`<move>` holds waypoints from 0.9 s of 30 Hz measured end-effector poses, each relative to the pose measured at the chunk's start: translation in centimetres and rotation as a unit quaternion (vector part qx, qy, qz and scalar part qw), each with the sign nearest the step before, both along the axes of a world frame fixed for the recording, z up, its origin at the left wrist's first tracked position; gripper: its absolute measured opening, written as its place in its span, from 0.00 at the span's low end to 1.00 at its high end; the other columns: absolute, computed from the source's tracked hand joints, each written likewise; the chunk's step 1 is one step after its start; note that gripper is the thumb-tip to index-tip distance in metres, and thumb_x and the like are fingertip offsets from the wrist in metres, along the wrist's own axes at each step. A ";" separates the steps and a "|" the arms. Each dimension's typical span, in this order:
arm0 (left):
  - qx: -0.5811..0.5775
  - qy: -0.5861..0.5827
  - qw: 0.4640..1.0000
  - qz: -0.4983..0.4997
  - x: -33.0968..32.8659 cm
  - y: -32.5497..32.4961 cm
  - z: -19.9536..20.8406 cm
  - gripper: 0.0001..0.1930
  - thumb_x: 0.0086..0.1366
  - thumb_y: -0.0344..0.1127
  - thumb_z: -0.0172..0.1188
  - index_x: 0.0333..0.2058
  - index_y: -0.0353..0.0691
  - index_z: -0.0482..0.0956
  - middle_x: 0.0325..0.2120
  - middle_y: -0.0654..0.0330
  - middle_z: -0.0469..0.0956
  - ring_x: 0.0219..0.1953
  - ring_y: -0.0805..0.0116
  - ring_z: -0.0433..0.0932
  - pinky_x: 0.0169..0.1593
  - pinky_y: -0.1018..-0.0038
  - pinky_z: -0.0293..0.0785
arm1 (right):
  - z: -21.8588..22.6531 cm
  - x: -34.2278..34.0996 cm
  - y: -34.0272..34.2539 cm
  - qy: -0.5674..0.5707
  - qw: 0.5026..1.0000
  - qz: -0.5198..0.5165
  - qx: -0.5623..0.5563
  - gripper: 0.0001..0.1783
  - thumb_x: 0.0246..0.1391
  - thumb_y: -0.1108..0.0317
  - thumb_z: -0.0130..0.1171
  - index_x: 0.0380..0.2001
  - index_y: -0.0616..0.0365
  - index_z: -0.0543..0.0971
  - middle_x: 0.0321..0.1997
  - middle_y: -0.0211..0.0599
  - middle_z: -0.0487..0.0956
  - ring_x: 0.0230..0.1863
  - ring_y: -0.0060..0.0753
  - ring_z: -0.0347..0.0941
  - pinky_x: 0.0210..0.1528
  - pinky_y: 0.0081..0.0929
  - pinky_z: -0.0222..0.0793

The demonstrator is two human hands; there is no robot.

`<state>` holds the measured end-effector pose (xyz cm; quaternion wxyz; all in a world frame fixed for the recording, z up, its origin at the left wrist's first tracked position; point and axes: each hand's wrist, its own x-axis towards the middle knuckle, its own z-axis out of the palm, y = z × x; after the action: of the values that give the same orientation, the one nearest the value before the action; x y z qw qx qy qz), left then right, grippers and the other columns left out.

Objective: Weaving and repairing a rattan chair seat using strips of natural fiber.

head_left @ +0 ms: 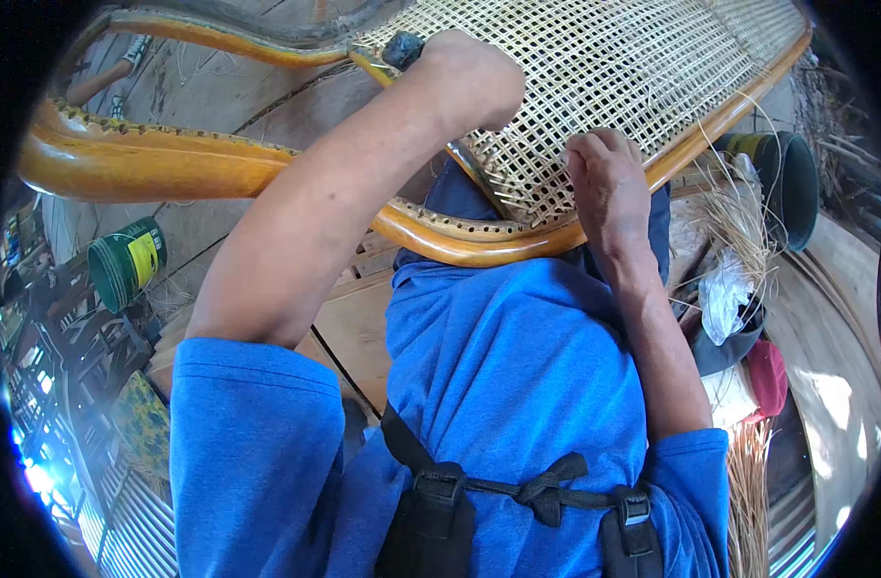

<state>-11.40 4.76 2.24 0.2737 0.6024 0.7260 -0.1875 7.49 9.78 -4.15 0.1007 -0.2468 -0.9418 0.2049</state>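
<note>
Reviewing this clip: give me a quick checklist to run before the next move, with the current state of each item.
1. Left hand over the woven cane panel: ok.
2. Right hand at the panel's near edge, by the wooden frame: ok.
3. Dark object gripped by the left hand: cannot tell; the fingers are hidden.
4. Cane ends tidy: not ok; short ends stick out near the panel's lower corner.
5. Frame holes all filled: not ok; a row of dark, open holes shows along the near curve.
</note>
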 end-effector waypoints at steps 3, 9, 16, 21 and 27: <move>0.027 -0.018 0.999 0.002 0.7 -0.4 1.4 0.11 0.47 0.37 0.55 0.27 0.39 0.81 0.26 0.52 0.78 0.31 0.55 0.78 0.35 0.64 0.75 | 1.1 -1.0 -1.2 0.008 0.986 -0.056 -0.157 0.08 0.50 0.66 0.54 0.26 0.60 0.77 0.25 0.44 0.74 0.30 0.48 0.70 0.36 0.38 0.67; 0.030 -0.052 0.996 -0.066 1.9 0.1 -0.3 0.10 0.49 0.33 0.54 0.28 0.37 0.81 0.26 0.52 0.79 0.31 0.56 0.79 0.36 0.64 0.74 | 0.2 0.0 -1.2 -0.095 0.961 -0.092 -0.241 0.10 0.46 0.66 0.55 0.21 0.61 0.78 0.19 0.51 0.73 0.25 0.51 0.70 0.31 0.42 0.67; -0.031 -0.038 0.989 -0.138 4.0 1.9 -0.7 0.11 0.53 0.34 0.53 0.34 0.45 0.82 0.33 0.60 0.80 0.37 0.64 0.79 0.39 0.64 0.72 | 1.5 -1.6 0.3 -0.223 0.941 -0.067 -0.247 0.12 0.42 0.64 0.52 0.21 0.63 0.77 0.22 0.55 0.74 0.28 0.56 0.73 0.34 0.42 0.70; 0.000 -0.075 0.987 -0.141 2.9 1.6 -1.2 0.11 0.51 0.32 0.53 0.31 0.42 0.82 0.30 0.57 0.81 0.34 0.61 0.80 0.36 0.66 0.75 | 1.4 -2.0 1.1 -0.268 0.927 -0.042 -0.258 0.13 0.42 0.63 0.51 0.20 0.64 0.77 0.23 0.57 0.74 0.29 0.54 0.74 0.35 0.42 0.70; -0.001 -0.090 0.993 -0.070 2.7 1.2 -3.1 0.11 0.48 0.33 0.57 0.32 0.42 0.82 0.29 0.56 0.80 0.33 0.58 0.79 0.37 0.64 0.75 | -0.9 -1.8 0.4 -0.273 0.946 -0.044 -0.171 0.11 0.42 0.65 0.53 0.16 0.61 0.74 0.14 0.45 0.71 0.18 0.41 0.70 0.24 0.35 0.66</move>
<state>-8.71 6.00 -0.81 0.3251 0.6659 0.6541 -0.1519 5.73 10.19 -5.00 -0.1947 -0.3479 -0.8723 0.2832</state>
